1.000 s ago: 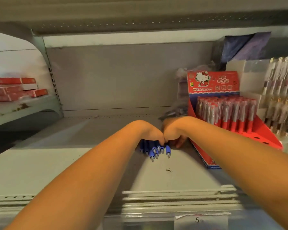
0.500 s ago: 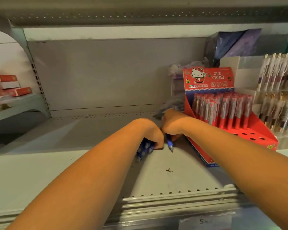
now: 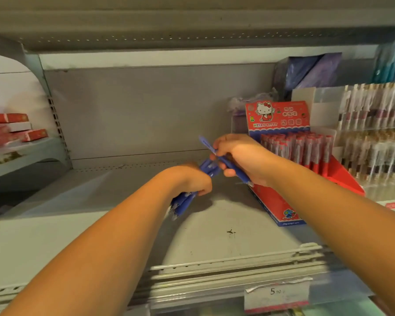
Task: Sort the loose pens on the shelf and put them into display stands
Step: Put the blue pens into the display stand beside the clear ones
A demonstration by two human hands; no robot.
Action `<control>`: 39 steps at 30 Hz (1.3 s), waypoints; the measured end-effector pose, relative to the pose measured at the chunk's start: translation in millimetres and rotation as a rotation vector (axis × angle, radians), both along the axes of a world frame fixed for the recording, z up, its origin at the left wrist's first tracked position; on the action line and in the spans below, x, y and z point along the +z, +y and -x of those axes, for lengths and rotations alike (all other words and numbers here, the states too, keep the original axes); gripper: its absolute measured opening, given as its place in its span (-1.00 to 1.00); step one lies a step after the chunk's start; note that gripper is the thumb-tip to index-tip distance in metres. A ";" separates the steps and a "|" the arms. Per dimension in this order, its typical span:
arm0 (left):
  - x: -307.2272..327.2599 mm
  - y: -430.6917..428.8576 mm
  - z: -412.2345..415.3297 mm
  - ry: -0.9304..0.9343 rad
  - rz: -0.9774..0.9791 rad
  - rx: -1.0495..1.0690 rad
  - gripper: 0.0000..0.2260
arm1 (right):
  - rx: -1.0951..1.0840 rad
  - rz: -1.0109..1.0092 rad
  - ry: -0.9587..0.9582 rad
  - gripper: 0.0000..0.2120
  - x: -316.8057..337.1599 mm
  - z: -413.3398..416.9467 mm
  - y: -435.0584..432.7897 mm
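Note:
My left hand grips a bundle of several blue pens, their tips pointing down toward me above the grey shelf. Just to its right, my right hand pinches a single blue pen, held slanted with its cap end up and left. Right of my right hand stands a red Hello Kitty display stand on the shelf, its back rows filled with red pens and its front holes unfilled.
A second display of wrapped pens stands at far right. Purple packets lean behind the stands. Red boxes lie on the neighbouring shelf at left. A price tag hangs on the shelf's front rail.
Both hands rose off the shelf from the pen pile. My left hand lifted the blue bundle; my right hand drew one blue pen away, up and to the right.

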State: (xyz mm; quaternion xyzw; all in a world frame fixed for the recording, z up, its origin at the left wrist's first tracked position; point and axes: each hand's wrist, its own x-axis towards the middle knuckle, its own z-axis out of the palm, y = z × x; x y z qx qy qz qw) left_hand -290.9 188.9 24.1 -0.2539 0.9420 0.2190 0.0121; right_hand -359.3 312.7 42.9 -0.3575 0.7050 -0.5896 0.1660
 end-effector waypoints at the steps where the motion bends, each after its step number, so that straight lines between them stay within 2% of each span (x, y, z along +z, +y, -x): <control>1: 5.0 0.4 -2.3 0.093 -0.058 0.004 -0.94 | 0.055 0.119 -0.017 -0.93 0.4 -3.4 8.1; 4: 18.0 17.5 -8.1 0.373 -0.358 -0.055 -0.96 | 0.124 0.368 -0.006 -0.85 3.8 -13.2 36.5; 7: 28.5 44.3 -13.5 0.577 -0.562 -0.148 -0.94 | 0.152 0.573 -0.095 -0.88 14.0 -20.3 67.3; 10: 32.4 79.1 -12.4 0.759 -0.671 -0.261 -0.92 | 0.102 0.699 -0.130 -0.94 15.9 -20.8 105.7; 13: 33.9 121.8 -4.2 0.895 -0.731 -0.384 -0.88 | -0.013 0.761 -0.156 -0.90 10.2 -13.0 150.2; 18: 30.6 212.0 20.8 0.925 -0.796 -0.532 -0.81 | -0.166 0.829 -0.187 -0.88 -1.1 7.4 242.6; 22: 15.1 287.6 44.5 0.909 -0.859 -0.551 -0.82 | -0.286 0.835 -0.160 -0.90 -5.5 30.8 323.7; 30: -4.0 388.1 102.8 0.896 -0.889 -0.489 -0.86 | -0.234 0.774 -0.162 -0.91 -22.0 77.8 427.6; 32: -5.9 398.1 115.6 0.900 -0.876 -0.509 -0.81 | -0.215 0.761 -0.168 -0.90 -23.3 93.3 440.3; 39: -3.1 405.2 158.5 0.981 -0.814 -0.470 -0.91 | -0.287 0.544 0.111 -0.82 -17.0 157.7 442.7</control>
